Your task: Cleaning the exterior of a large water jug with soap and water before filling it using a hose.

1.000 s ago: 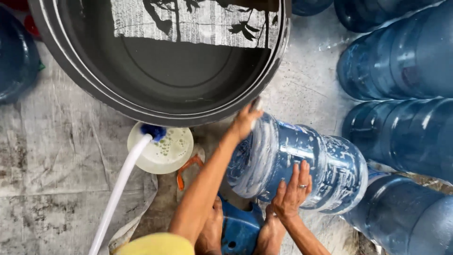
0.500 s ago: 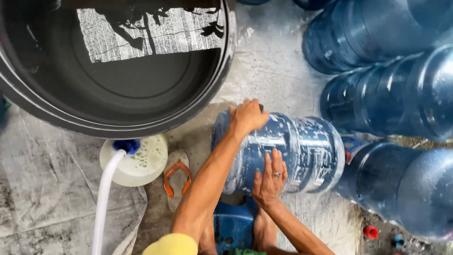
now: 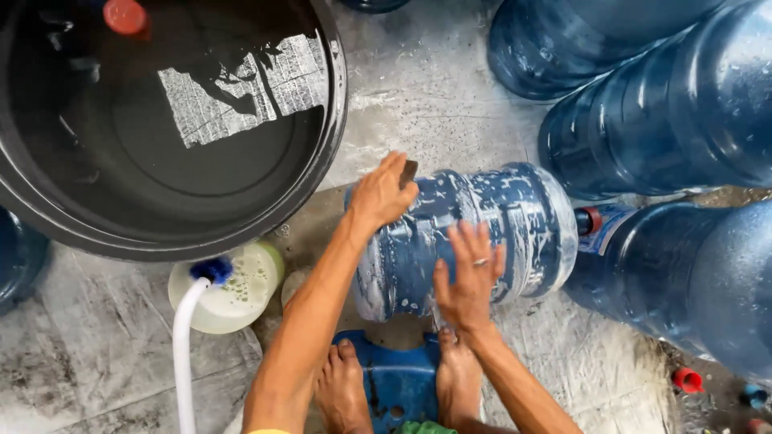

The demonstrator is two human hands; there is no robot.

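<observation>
A large blue water jug [image 3: 515,229] lies on its side on the wet concrete floor, streaked with soap foam, its red-capped neck pointing right. My left hand [image 3: 380,193] is shut on a dark scrubbing pad [image 3: 408,172] pressed against the jug's upper left end. Fingers spread, my right hand [image 3: 469,277] lies flat on the jug's near side and wears a ring. My bare feet rest on a low blue stool [image 3: 398,386] below the jug.
A big black tub of water [image 3: 322,153] with a floating red cap fills the upper left. A small pale bowl of soapy liquid [image 3: 241,293] holds a white hose with a blue tip. Several blue jugs [image 3: 667,120] crowd the right side.
The view shifted so the tub and jug sit further left. My left hand slid along the jug's top with the pad; my right hand moved up its near side.
</observation>
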